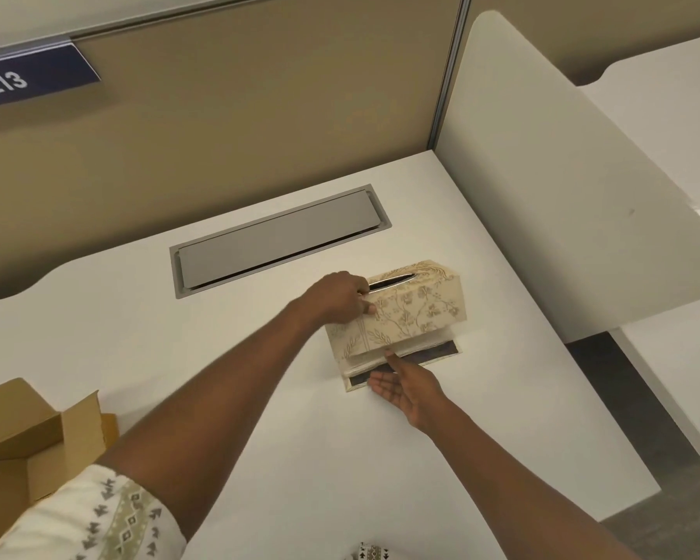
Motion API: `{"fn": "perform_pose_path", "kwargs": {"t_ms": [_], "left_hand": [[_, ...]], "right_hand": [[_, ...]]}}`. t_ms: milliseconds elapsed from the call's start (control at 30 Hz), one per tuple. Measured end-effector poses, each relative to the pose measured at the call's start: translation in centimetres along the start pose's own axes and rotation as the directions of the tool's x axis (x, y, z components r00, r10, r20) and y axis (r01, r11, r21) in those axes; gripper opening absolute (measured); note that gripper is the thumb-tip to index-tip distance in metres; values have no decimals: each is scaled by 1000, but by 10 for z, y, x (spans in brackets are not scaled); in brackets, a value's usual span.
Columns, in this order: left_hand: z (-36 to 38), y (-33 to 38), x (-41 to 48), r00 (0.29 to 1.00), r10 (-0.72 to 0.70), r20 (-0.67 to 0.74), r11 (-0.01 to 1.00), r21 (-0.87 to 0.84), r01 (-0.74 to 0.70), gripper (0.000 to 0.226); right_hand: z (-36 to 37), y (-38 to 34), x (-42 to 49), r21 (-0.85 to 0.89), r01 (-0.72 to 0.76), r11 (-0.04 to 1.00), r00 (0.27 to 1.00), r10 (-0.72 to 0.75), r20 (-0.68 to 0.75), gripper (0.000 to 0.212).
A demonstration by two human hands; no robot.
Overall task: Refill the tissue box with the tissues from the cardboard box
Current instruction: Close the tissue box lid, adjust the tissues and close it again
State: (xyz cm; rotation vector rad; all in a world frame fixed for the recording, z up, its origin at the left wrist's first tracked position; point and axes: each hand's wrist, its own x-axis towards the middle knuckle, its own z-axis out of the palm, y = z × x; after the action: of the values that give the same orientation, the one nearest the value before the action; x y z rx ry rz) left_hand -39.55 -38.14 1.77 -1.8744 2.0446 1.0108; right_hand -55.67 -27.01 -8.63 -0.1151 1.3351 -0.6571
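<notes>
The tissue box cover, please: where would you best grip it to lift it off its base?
Probably grip the cover by its two short ends, from above. It already tilts up off the base, with the left hand pinching one end only.

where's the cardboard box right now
In the head view, the open cardboard box sits at the desk's near left edge, beside the left forearm, well left of the tissue box.
</notes>
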Motion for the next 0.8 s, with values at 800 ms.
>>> {"fn": "perform_pose_path", "kwargs": {"t_ms": [800], "left_hand": [[-13,-14,15,997,-50,65,969,-237,64,47]], "right_hand": [[16,-1,-5,-260,53,964,958,-123,-260,41]]}}
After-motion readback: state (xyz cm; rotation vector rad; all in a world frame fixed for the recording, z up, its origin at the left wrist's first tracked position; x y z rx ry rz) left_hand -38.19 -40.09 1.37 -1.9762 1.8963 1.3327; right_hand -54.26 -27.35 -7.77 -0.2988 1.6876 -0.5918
